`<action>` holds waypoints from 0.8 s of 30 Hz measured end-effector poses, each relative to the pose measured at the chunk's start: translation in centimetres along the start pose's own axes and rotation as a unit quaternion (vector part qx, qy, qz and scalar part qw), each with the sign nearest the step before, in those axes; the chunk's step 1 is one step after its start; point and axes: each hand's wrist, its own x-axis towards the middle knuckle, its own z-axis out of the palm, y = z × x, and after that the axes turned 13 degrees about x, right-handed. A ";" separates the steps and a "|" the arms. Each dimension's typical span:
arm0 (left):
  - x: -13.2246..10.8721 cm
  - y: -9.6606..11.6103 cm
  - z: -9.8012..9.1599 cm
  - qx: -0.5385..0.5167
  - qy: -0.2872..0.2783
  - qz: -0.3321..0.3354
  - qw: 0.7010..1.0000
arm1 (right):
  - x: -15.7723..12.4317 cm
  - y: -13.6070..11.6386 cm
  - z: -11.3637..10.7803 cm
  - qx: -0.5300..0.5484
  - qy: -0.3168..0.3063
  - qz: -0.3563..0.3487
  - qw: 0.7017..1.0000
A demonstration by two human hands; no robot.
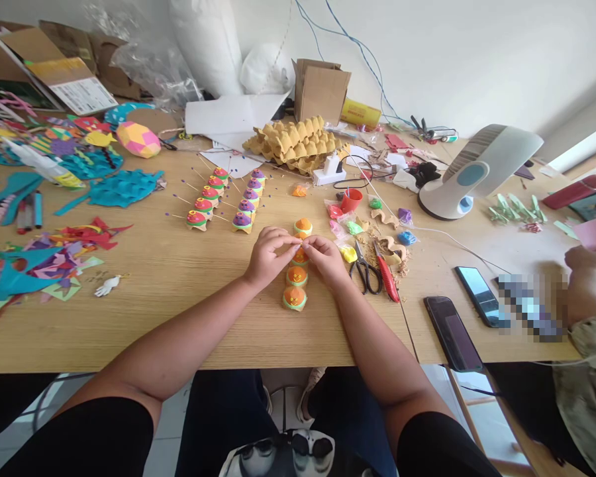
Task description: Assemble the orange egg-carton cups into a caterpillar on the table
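Tiny pinched bit [302,243], indistinct; pixelated patch [529,306] at right.

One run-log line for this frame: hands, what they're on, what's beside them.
hands: left hand and right hand, fingertips meeting | over: row of orange pieces | pinched item: too small to tell | beside right hand: scissors, red-handled tool

Orange-domed cups [294,298] (green-rimmed) stand upright in a row.
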 end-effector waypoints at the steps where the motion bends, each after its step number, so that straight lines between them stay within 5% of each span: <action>1: 0.0 0.0 0.0 -0.001 0.000 0.000 1.000 | 0.0 0.0 0.0 -0.001 0.000 0.000 1.000; 24: 0.0 0.3 -0.2 -0.014 0.002 -0.019 1.000 | 0.2 0.4 -0.4 0.005 0.005 -0.022 1.000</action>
